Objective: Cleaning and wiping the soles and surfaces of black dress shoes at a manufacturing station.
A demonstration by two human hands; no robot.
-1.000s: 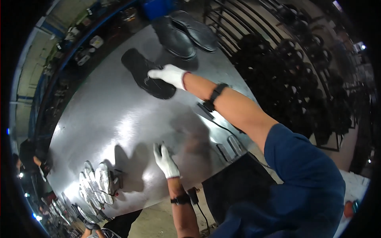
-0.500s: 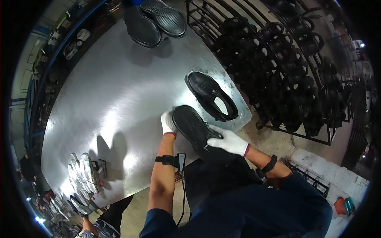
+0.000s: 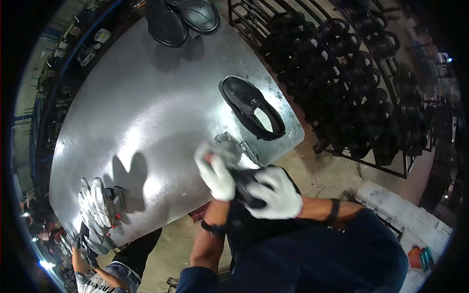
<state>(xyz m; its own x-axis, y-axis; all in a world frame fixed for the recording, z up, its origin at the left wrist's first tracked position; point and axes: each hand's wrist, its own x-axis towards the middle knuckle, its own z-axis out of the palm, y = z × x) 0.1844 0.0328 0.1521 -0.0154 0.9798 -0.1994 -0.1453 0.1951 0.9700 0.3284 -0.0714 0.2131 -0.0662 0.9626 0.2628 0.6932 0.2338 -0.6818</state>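
A black shoe [image 3: 244, 184] is held low, close to my body, in my white-gloved right hand [image 3: 276, 194], whose fingers wrap over it and hide much of it. My white-gloved left hand [image 3: 215, 173] is raised at the shoe's left end. Motion smears its fingers, along with a grey shape beside them, so I cannot make out any grip there. Just beyond my hands, a metal fixture [image 3: 239, 146] shows at the table edge. Past it lies another black slip-on shoe [image 3: 253, 107], opening upward, toe pointing away to the left.
The shiny metal table [image 3: 107, 127] spreads ahead and left. At its far end two black shoes [image 3: 183, 22] stand soles toward me. Silver shoe lasts [image 3: 96, 205] stand at the left, near another person [image 3: 107, 276]. Black racks of shoes [image 3: 342, 83] line the right.
The shoe has come down and nearer my body, its sole no longer facing up in plain view. My left hand has left its far end, uncovering the metal fixture. The view has shifted slightly.
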